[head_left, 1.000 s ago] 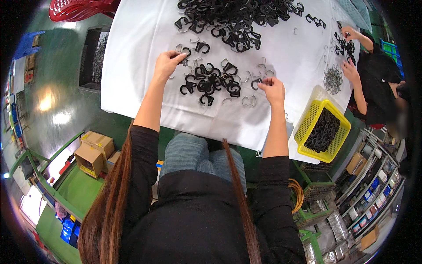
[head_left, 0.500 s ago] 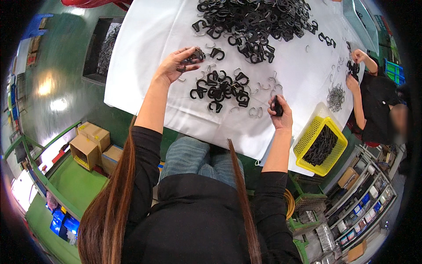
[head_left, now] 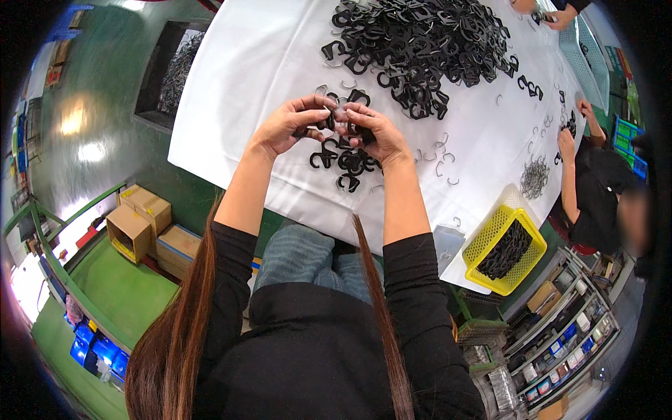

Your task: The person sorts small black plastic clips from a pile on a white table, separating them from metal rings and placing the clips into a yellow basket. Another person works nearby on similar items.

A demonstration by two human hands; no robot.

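- Left hand and right hand are raised together over the white tabletop, fingertips meeting at the middle.
- Both hands are pinched on a small black clip held between them; left fingers curl in from the left, right fingers from the right. Can't tell exactly which fingers bear on it, the part is mostly hidden.
- Something thin and pale sits at the fingertips with the clip, too small to identify.
- Just under the hands: a small cluster of black hooks lying loose on the tabletop, touching one another.
- Further up the tabletop: a large pile of the same black hooks, heaped and tangled, well apart from the hands.
- Scattered between the two groups and to the right: thin wire rings, lying singly on the white surface.
- A tight bunch of those wire rings sits near the right edge of the tabletop.
- Yellow mesh basket at the lower right corner of the tabletop, holding black parts.
- A second person in a black top sits at the right side, hands on the tabletop near more black pieces.
- Another person's hand shows at the top right edge.
- Cardboard boxes on the green floor to the left, below the tabletop edge.
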